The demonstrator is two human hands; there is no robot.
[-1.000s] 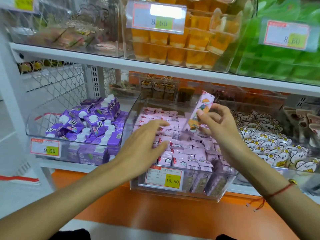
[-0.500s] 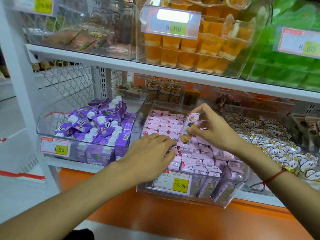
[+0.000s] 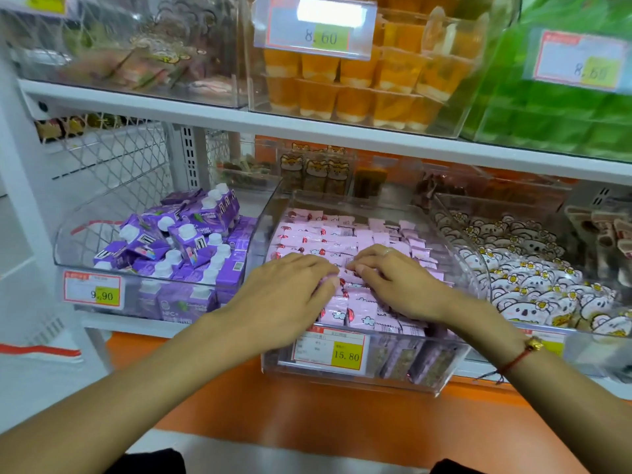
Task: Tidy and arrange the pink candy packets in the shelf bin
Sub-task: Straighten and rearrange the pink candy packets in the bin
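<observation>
Head: pink candy packets [image 3: 345, 241] under fingers [image 3: 321, 268].

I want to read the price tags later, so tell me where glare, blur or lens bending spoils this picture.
Head view: glare whites out the top of the 8.60 tag; the upper right tag and upper bins are blurred; the 15.80 tag and 9.90 tag read clearly; the shelf edge bows from wide-angle distortion.
</observation>
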